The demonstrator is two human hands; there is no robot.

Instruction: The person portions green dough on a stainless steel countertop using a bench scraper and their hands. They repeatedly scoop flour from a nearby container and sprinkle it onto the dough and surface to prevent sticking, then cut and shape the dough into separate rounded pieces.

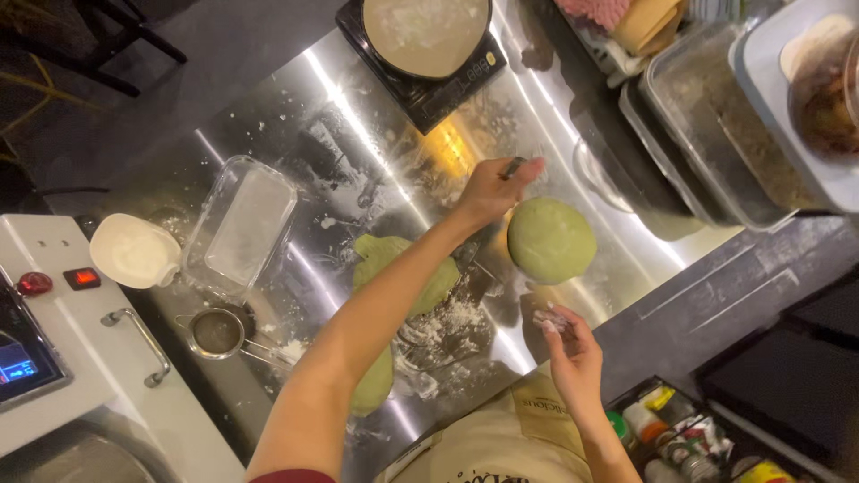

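Head view: forearm (376, 331) over green dough (403, 268)

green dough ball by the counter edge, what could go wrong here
1. The round green dough ball sits near the steel counter's front edge; a nudge might roll it off.
2. The left hand holds a dark tool close to the ball and could gouge it.
3. The right hand pinches a small floury bit over the edge; it may drop onto the apron.

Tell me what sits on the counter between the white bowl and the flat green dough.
In the head view, a clear rectangular container lies between the white bowl and the flat green dough, with floury steel counter around it.
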